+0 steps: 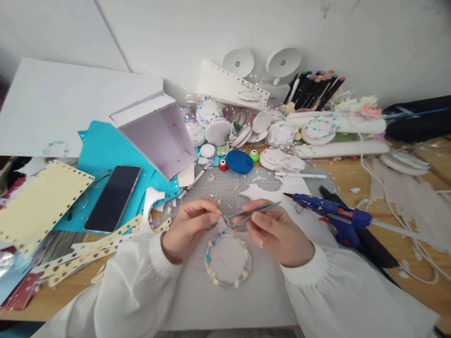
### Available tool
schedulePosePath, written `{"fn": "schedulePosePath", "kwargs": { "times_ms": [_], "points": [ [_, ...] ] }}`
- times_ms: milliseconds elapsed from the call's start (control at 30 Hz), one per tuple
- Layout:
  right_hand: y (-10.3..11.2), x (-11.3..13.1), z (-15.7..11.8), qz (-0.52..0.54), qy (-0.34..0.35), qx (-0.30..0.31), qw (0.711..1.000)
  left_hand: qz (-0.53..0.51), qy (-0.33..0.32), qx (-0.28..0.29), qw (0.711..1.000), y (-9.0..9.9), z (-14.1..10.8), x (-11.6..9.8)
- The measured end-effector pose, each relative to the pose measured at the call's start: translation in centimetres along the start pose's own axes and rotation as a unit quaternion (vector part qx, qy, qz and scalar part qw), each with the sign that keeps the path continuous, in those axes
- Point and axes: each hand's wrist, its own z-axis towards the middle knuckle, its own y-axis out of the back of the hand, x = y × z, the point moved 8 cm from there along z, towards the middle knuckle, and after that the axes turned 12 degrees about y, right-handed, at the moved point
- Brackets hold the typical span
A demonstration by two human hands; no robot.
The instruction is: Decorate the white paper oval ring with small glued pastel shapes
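Observation:
Between finger and thumb, my left hand [193, 226] pinches something small and pale that I cannot make out. My right hand [274, 230] grips a pair of tweezers [262, 208], whose tips point left toward the left fingertips. Just below both hands lies a round white paper disc [229, 259], ringed with small blue, cream and white stars. It rests flat on a white sheet [211, 310]. To the right of my right hand, a blue hot glue gun [326, 211] lies on its side with a glue stick in its back.
A phone [113, 199] lies on blue paper at left, beside an open white box [158, 136]. Star-punched cream card [42, 204] sits farther left. Decorated discs [282, 134], a blue lid [239, 161] and markers [315, 89] crowd the back. A white cable [375, 173] trails at right.

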Motion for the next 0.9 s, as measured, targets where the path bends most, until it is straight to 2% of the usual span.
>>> {"fn": "schedulePosePath", "kwargs": {
  "times_ms": [100, 200, 333, 433, 533, 633, 700, 833, 900],
  "points": [
    [0.6, 0.1, 0.1, 0.028, 0.009, -0.024, 0.999, -0.017, 0.009, 0.005, 1.000, 0.0, 0.0, 0.2],
    [1.6, 0.7, 0.2, 0.034, 0.040, -0.077, 0.996, -0.063, 0.020, 0.038, 0.997, -0.3, 0.0, 0.1],
    [2.4, 1.5, 0.2, 0.030, 0.070, -0.133, 0.988, -0.106, 0.018, 0.062, 0.992, -0.4, 0.1, -0.8],
    [2.7, 1.7, 0.2, 0.044, 0.082, -0.165, 0.982, -0.050, -0.045, 0.061, 0.996, -0.2, -0.2, -2.5],
    [3.0, 1.7, 0.5, 0.076, 0.078, -0.186, 0.976, 0.087, -0.138, 0.050, 0.985, -0.3, -1.6, -4.6],
    [3.3, 1.5, 0.7, 0.126, 0.057, -0.195, 0.971, 0.243, -0.204, 0.017, 0.948, -0.9, -3.9, -6.2],
    [3.4, 1.2, 0.9, 0.161, 0.036, -0.202, 0.965, 0.366, -0.208, 0.003, 0.907, -1.9, -5.5, -6.2],
    [3.3, 0.4, 0.8, 0.200, -0.005, -0.196, 0.960, 0.558, -0.175, -0.050, 0.810, -2.9, -7.8, -3.8],
    [3.0, 0.1, 0.7, 0.210, -0.020, -0.186, 0.960, 0.601, -0.165, -0.062, 0.779, -3.0, -8.2, -1.9]
  ]
}}
